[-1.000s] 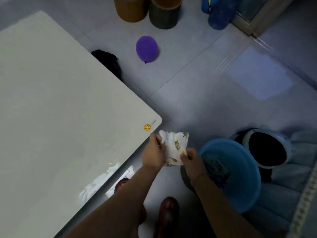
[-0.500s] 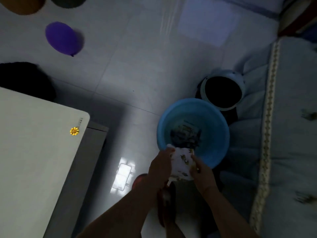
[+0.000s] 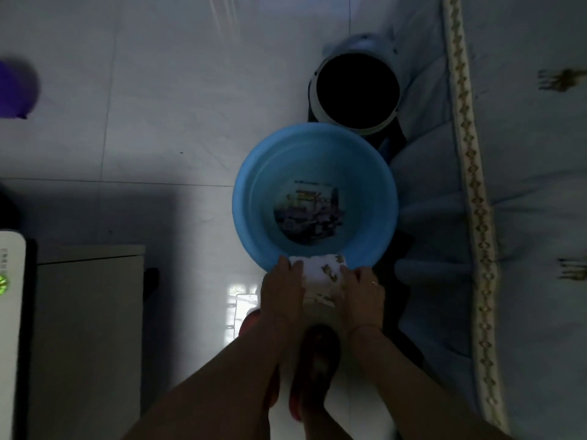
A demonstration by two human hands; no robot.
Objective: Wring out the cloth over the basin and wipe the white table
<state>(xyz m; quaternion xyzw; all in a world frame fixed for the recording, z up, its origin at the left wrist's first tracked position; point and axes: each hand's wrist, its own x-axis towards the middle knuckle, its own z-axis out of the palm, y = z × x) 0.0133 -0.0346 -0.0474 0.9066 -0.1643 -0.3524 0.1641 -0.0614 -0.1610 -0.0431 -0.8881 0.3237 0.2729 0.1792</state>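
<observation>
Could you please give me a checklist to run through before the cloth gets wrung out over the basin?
1. Left hand and right hand both grip the cloth: ok.
2. Cloth fully over the basin: not ok, only its far edge overlaps the near rim.
3. Basin holds nothing that blocks drips: ok, just a printed picture on its bottom.
4. Water in the basin: cannot tell.
5. Slipper out from under the cloth: not ok, it sits right below the hands.
</observation>
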